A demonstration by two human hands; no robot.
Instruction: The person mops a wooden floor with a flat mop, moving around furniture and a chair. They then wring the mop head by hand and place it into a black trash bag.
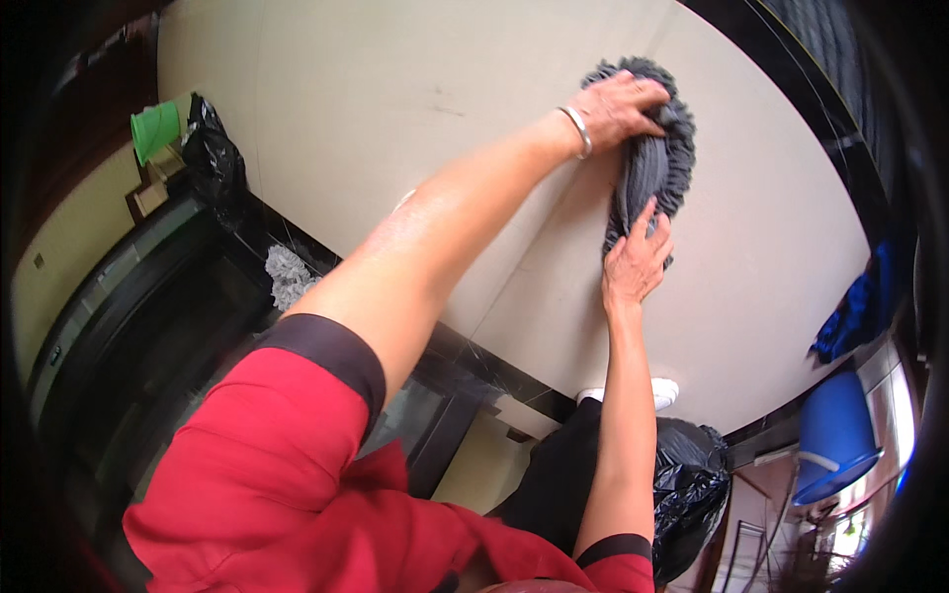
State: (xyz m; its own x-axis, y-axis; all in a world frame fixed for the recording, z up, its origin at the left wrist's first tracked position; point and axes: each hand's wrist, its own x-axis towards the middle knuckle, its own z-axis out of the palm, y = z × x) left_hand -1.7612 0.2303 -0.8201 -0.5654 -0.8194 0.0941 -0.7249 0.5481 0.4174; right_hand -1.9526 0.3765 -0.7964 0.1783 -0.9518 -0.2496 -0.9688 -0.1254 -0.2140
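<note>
A dark grey string mop head (678, 163), long and shaggy, lies against the pale tiled floor in front of me. A smoother grey strip runs along its middle. At its far end my left hand (624, 110), with a silver bangle at the wrist, grips the pad, thumb and fingers apart across it. My right hand (636, 261) holds the near end, fingers reaching onto the strands. Part of that end is hidden behind the hand. No mop handle can be made out.
Beside my legs are a black plastic bag (689, 474) and a blue bucket (834, 437). A dark blue cloth (852, 319) lies at the right. To the left are a green bucket (157, 130), another black bag (213, 152) and a light grey fluffy bundle (288, 273). Black borders (808, 118) edge the floor.
</note>
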